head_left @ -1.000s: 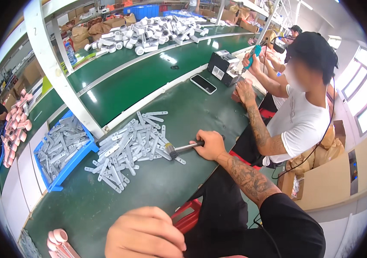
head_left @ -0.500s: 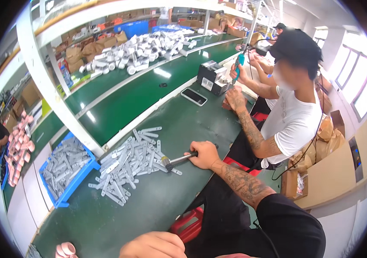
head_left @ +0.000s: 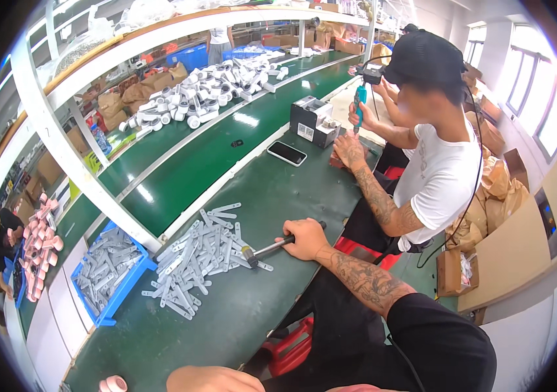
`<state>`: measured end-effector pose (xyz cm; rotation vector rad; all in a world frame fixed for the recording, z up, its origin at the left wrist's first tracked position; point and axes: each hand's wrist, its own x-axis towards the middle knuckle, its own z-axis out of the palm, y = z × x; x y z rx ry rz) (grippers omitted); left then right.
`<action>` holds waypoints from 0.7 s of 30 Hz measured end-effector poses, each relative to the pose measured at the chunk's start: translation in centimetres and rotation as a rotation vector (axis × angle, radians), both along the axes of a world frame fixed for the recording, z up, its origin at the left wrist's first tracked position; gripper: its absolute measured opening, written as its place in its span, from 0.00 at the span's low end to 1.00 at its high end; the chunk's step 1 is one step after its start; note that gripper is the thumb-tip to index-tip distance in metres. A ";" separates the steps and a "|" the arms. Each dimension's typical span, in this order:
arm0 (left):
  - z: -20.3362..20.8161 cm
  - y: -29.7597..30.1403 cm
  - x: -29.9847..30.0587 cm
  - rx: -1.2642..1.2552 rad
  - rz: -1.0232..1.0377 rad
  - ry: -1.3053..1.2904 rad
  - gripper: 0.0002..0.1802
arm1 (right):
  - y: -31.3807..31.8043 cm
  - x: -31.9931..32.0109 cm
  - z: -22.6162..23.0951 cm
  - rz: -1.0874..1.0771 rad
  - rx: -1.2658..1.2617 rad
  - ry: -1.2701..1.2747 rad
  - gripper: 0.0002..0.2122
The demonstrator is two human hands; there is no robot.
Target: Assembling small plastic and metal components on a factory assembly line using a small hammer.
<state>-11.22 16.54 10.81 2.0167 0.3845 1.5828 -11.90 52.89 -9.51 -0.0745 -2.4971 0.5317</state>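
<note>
My right hand [head_left: 306,239] is closed around the black grip of a hammer [head_left: 268,249]. The hammer lies low over the green table, its head at the right edge of a loose pile of flat grey plastic strips [head_left: 193,261]. At the lower edge of the view, only the back of my left hand [head_left: 213,380] shows; its fingers are cut off or hidden. Near that hand, at the bottom left, sits a small pink rounded part [head_left: 114,384].
A blue bin [head_left: 136,277] of grey strips stands left, by a white post [head_left: 82,153]. Beyond lie a phone [head_left: 287,153], a black boxy device [head_left: 315,121] and a conveyor [head_left: 187,173] with white parts [head_left: 206,91]. At right, a co-worker [head_left: 432,157] holds a teal electric screwdriver [head_left: 359,106].
The view has shifted slightly. My right hand keeps its hold on the hammer, and my left hand sits lower in the picture. The co-worker's screwdriver has come down to their other hand.
</note>
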 end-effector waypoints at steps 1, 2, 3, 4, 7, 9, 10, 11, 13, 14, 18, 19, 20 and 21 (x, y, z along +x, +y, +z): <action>0.3 0.0 -0.3 -0.015 -0.014 0.026 0.52 | 0.0 0.0 0.0 0.001 -0.007 0.002 0.18; 0.7 0.1 -0.5 -0.019 -0.013 0.023 0.52 | 0.1 0.0 -0.1 0.003 -0.011 -0.002 0.18; 1.4 0.1 -0.7 -0.031 -0.019 0.056 0.30 | 0.1 -0.1 0.0 0.005 -0.007 0.001 0.18; 1.9 0.1 -0.8 -0.043 -0.026 0.089 0.25 | 0.0 -0.1 0.0 0.006 -0.003 0.004 0.18; 2.2 -0.6 -1.7 -0.041 -0.058 0.114 0.24 | -0.3 -0.3 0.0 -0.003 -0.016 0.002 0.18; 2.2 -0.8 -1.8 -0.048 -0.043 0.118 0.24 | -0.4 -0.3 -0.1 -0.009 -0.011 -0.018 0.18; 2.2 -1.1 -1.8 -0.051 -0.036 0.126 0.24 | -0.5 -0.2 -0.1 -0.023 -0.002 -0.033 0.18; 1.9 -1.1 -1.9 -0.084 -0.058 0.123 0.22 | -0.1 0.0 0.0 -0.025 -0.001 -0.031 0.17; 2.4 -1.0 -1.4 -0.058 -0.028 0.056 0.15 | -0.1 0.1 0.4 -0.042 -0.010 -0.043 0.17; 2.9 -1.5 -1.0 -0.078 0.016 0.059 0.15 | -0.9 -0.3 0.6 -0.034 0.000 -0.017 0.17; 2.7 -1.5 -0.3 0.046 0.244 -0.130 0.04 | -0.4 0.1 0.6 -0.053 0.009 -0.057 0.17; 2.6 -1.3 -0.2 0.085 0.345 -0.142 0.05 | -0.2 0.1 0.8 -0.057 0.015 -0.080 0.18; 2.3 -1.0 0.5 0.132 0.430 -0.198 0.09 | -0.2 0.1 0.7 -0.047 0.023 -0.049 0.18; 2.3 -1.1 0.6 0.127 0.438 -0.207 0.09 | -0.3 -0.1 0.5 -0.040 0.020 -0.059 0.18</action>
